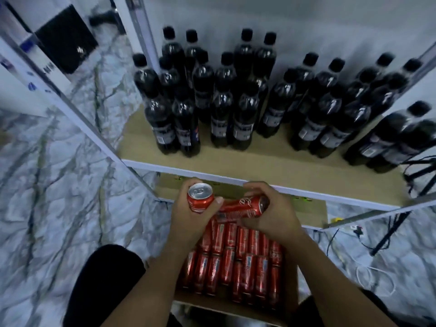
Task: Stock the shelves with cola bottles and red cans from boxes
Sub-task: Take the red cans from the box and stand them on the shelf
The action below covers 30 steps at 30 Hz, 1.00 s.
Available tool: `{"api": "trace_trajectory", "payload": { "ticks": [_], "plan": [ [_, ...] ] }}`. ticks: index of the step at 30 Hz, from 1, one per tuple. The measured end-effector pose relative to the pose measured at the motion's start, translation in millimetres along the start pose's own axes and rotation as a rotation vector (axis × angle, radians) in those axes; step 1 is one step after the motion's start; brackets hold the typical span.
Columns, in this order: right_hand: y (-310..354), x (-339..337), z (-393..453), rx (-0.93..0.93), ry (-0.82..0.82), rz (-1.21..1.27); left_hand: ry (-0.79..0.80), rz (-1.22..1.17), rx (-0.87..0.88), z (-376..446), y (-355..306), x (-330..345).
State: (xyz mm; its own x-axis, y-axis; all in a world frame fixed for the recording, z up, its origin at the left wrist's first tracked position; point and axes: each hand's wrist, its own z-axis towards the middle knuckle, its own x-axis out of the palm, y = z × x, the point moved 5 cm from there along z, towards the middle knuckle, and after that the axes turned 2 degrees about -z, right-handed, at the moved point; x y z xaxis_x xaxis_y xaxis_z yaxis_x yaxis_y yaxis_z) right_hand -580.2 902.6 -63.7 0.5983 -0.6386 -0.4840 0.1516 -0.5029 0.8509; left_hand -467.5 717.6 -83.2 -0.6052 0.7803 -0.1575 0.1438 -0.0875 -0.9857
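Each hand grips a can: left hand (188, 215) one upright (200, 197), right hand (271, 213) one sideways (243, 207). Next, probably the shelf (259, 166) at twelve o'clock.

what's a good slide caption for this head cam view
Left hand and right hand each lift a red can from the box below a shelf of cola bottles.

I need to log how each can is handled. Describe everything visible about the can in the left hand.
The can in the left hand is a slim red drinks can with white lettering and a silver metal top whose pull tab looks unopened. It stands nearly upright, top tilted toward the camera. The left hand wraps it, thumb across its front. It is held above the box of cans, just below the shelf edge, beside the second can.
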Motion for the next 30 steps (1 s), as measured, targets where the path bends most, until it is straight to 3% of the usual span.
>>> {"api": "trace_trajectory", "payload": {
  "ticks": [8, 15, 21, 30],
  "plan": [
    [250, -117, -65, -0.213, -0.236, 0.434, -0.093, -0.057, 0.267, 2, -300, -54],
    [419, -190, -65, -0.499, -0.287, 0.405, -0.198, -0.144, 0.513, 26, -482, -80],
    [490, -223, -25, -0.676, -0.332, 0.321, -0.222, -0.142, 0.67, 67, -556, -84],
    [499, -225, 78, -0.619, -0.332, 0.352, -0.15, -0.111, 0.617, 166, -565, -64]
  ]
}}
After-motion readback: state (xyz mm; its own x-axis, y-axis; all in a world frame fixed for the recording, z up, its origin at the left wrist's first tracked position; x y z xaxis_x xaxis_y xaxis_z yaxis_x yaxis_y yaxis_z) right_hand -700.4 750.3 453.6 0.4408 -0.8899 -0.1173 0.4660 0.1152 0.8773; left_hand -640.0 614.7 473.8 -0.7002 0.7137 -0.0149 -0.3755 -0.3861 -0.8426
